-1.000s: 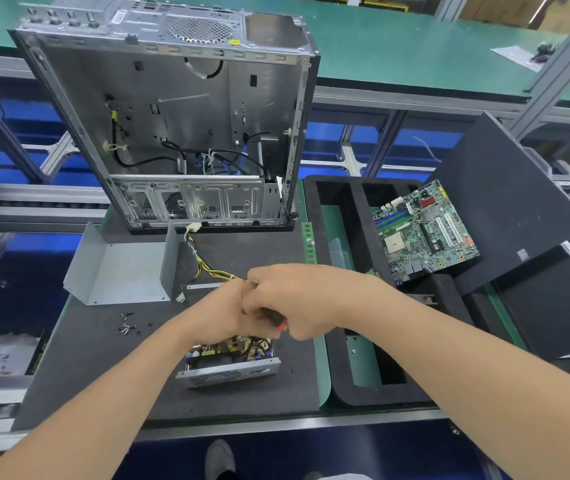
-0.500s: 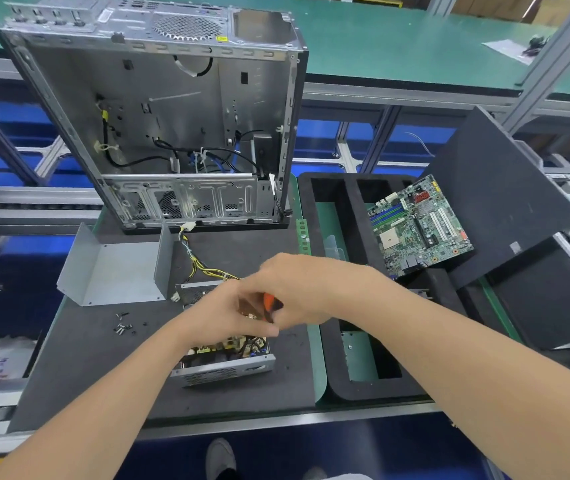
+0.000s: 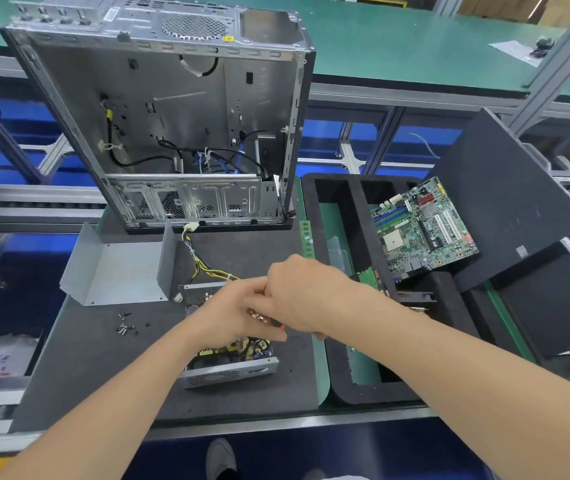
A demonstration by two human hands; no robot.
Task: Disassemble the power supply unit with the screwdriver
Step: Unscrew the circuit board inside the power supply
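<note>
The power supply unit point(image 3: 228, 370) lies open on the dark mat, its circuit board showing and a yellow-black wire bundle point(image 3: 207, 268) running back from it. Both hands meet right above it. My right hand point(image 3: 307, 299) grips the screwdriver point(image 3: 278, 324), of which only a bit of orange-and-black handle shows. My left hand point(image 3: 231, 315) curls its fingers and thumb round the tool's lower part, hiding the tip and the spot it touches. The unit's bent grey cover point(image 3: 120, 271) lies to the left, with several loose screws point(image 3: 126, 325) in front of it.
An open computer case point(image 3: 172, 116) stands at the back of the mat. To the right a black foam tray point(image 3: 345, 393) holds a motherboard point(image 3: 422, 230), with a black foam lid point(image 3: 505, 202) leaning behind it. A green memory stick point(image 3: 306, 233) lies by the tray's edge.
Both hands stay together over the power supply unit. The right hand has turned a little, so the orange handle shows at a different spot. The view has shifted slightly.
</note>
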